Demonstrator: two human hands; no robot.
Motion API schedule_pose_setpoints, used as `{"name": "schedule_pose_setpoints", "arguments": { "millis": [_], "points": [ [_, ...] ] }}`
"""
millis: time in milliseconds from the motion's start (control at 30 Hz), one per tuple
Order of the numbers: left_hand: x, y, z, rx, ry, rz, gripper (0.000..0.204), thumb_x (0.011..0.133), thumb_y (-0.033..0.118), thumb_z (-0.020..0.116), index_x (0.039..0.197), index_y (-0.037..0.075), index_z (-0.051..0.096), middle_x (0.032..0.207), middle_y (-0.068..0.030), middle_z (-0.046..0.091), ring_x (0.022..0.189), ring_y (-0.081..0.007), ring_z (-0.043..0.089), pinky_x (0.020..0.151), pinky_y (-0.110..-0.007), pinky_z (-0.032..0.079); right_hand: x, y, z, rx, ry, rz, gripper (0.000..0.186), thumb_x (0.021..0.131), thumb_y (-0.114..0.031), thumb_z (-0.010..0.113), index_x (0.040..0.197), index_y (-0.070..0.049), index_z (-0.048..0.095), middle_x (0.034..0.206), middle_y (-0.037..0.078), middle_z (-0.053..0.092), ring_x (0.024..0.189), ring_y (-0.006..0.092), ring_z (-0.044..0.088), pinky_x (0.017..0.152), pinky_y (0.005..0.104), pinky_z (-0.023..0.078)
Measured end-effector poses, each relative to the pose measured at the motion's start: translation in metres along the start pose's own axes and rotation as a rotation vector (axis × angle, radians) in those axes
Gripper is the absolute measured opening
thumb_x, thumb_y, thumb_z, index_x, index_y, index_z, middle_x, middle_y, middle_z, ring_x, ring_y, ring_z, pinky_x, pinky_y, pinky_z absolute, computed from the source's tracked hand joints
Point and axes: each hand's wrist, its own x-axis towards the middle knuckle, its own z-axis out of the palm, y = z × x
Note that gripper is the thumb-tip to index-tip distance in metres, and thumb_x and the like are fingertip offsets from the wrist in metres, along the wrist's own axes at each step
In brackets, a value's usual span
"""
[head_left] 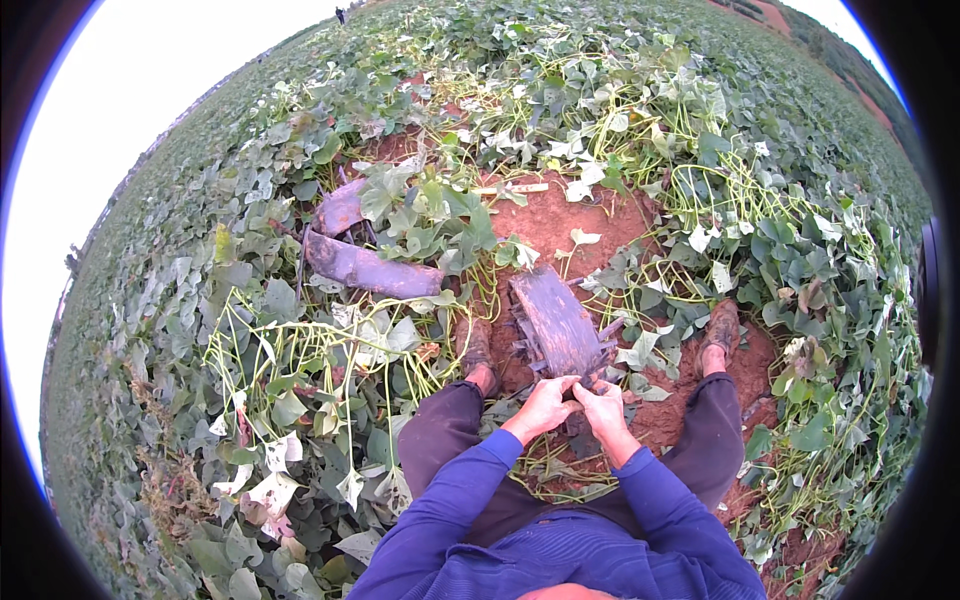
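Observation:
My left hand (548,405) and my right hand (604,412) meet in front of me, both closed with fingertips pinched together. They are at the near end of a dark, dirt-stained, slightly curved panel (556,325) with ragged dark strips along its sides. A small dark bit shows at the fingertips; what exactly they grip is too small to make out. The panel lies on reddish soil (580,222) between my feet.
Two similar dark curved pieces, a long one (375,268) and a shorter one (340,208), lie among green leafy vines (270,330) to the left. My muddy shoes (474,340) stand either side. A pale stick (512,188) lies beyond. Uprooted yellow-green stems (735,185) tangle at right.

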Motion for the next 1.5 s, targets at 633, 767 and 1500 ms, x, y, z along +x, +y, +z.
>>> {"name": "schedule_pose_setpoints", "arguments": {
  "millis": [633,767,1500],
  "points": [
    [0.008,-0.022,0.008,-0.67,0.092,-0.187,0.009,0.104,0.011,0.066,0.104,0.005,0.072,0.088,-0.0005,0.074,0.069,-0.0053,0.059,0.059,-0.021,0.043,-0.032,-0.018,-0.011,0.04,-0.159,-0.302,0.003,0.101,-0.003,0.068,0.104,-0.003,0.07,0.078,-0.005,0.065,0.065,0.0021,0.054,0.059,0.0203,0.043],
    [0.011,-0.034,0.029,-0.143,0.219,-0.002,0.019,0.103,0.007,0.065,0.115,-0.006,0.07,0.092,-0.0008,0.072,0.089,-0.0058,0.061,0.077,-0.028,0.054,-0.044,-0.025,-0.007,-0.156,-0.203,-0.436,0.005,0.101,-0.001,0.067,0.102,-0.001,0.071,0.081,-0.004,0.065,0.072,0.0039,0.057,0.067,0.0227,0.048],
    [0.0,-0.006,0.014,0.333,0.065,0.335,0.021,0.09,0.025,0.066,0.097,0.006,0.071,0.086,-0.022,0.072,0.081,-0.0427,0.071,0.068,-0.05,0.056,-0.042,-0.085,0.012,-0.957,-0.232,-0.925,0.067,0.073,-0.031,0.091,0.126,0.001,0.065,0.121,0.022,0.065,0.119,0.0431,0.061,0.102,0.0525,0.05]
  ]
}}
